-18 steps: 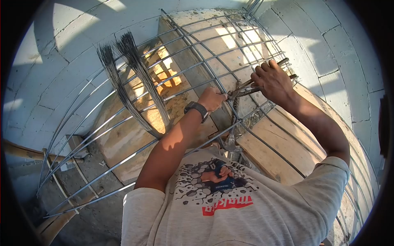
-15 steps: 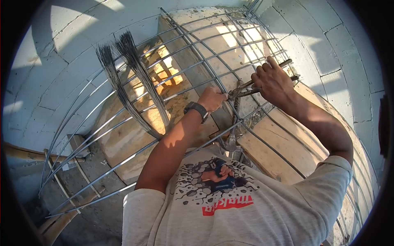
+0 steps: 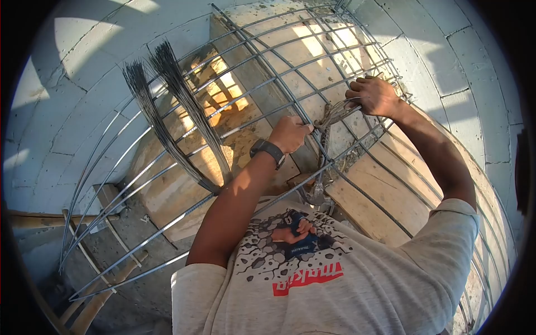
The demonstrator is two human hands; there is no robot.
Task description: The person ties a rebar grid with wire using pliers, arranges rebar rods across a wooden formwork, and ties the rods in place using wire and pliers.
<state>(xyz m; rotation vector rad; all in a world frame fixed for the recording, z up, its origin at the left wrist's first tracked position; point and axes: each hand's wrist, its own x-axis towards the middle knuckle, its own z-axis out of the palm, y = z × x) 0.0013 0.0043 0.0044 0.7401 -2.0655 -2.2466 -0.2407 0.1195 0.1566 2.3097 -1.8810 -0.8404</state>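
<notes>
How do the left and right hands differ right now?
Grip: the right hand is closed around the pliers; the left hand is by their working end, and whether it pinches anything is unclear.
Wrist: the left hand's wears a dark watch; the right hand's is bare.
Shared: both are ungloved, fingers curled, over the rebar.

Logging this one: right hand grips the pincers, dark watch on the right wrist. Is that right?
Not quite: the head view shows the dark watch on the wrist of the left hand. The right hand does grip the pincers.
</notes>
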